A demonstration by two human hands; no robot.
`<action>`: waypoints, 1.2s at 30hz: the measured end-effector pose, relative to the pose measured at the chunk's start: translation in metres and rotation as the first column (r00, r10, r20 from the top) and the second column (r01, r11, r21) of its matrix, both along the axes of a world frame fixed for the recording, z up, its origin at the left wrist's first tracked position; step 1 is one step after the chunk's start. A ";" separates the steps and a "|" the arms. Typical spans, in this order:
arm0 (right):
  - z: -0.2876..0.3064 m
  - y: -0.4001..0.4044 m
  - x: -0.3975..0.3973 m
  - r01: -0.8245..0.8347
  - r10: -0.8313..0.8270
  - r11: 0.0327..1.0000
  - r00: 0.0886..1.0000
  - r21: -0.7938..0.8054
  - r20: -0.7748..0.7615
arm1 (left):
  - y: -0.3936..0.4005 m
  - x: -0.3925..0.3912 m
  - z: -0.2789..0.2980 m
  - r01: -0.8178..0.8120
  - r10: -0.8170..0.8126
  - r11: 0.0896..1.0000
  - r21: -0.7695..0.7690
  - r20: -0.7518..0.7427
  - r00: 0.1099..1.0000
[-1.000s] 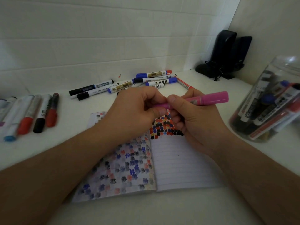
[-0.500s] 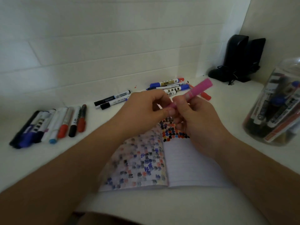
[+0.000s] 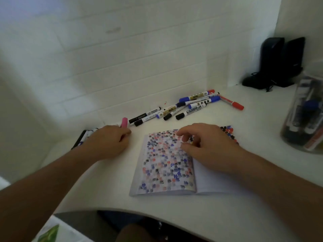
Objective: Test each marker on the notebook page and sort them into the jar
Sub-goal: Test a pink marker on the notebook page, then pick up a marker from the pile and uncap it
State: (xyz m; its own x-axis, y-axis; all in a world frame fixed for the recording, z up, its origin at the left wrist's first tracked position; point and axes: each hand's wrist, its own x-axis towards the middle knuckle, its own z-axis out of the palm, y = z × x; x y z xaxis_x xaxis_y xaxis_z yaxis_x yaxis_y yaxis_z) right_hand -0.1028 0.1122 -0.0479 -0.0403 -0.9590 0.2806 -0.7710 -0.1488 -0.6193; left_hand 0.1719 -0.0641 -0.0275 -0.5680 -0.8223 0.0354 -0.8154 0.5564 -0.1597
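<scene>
Item: pink marker (image 3: pixel 124 122), left of the notebook (image 3: pixel 164 165), apparently pinched by the left hand (image 3: pixel 109 141); grip blurred. Right hand (image 3: pixel 208 145) loosely spread, empty, resting on notebook. Jar (image 3: pixel 304 112) far right of notebook. Advice: lay pink flat among the row left of notebook, without scattering it.

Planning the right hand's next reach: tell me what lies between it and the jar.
Head view: between the right hand and the jar lie the notebook's marked corner, then bare white tabletop.
</scene>
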 end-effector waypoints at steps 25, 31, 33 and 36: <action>0.000 0.002 -0.004 -0.032 0.032 0.999 0.999 -0.008 0.017 | -0.028 0.023 0.004 -0.252 0.257 0.965 -0.076 0.060 0.965; 0.001 0.002 -0.005 -0.029 0.030 0.999 0.999 -0.026 0.018 | -0.053 -0.006 0.000 -0.188 0.172 0.977 -0.096 -0.150 0.973; 0.000 0.002 -0.006 -0.034 0.035 0.999 0.999 -0.030 0.023 | -0.067 -0.022 -0.006 -0.144 0.123 0.987 -0.075 -0.238 0.963; -0.003 0.001 -0.009 -0.038 0.039 0.999 0.999 -0.028 0.034 | -0.086 -0.041 -0.016 -0.112 0.094 0.992 -0.052 -0.272 0.958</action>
State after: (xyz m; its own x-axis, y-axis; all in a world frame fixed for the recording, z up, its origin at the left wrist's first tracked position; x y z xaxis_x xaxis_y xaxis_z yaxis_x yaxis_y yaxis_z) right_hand -0.1114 0.1137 -0.0506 -0.0135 -0.9519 0.3062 -0.7424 -0.1956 -0.6407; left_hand 0.1312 -0.1498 -0.0435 -0.4426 -0.8663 0.2314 -0.8855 0.4629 0.0393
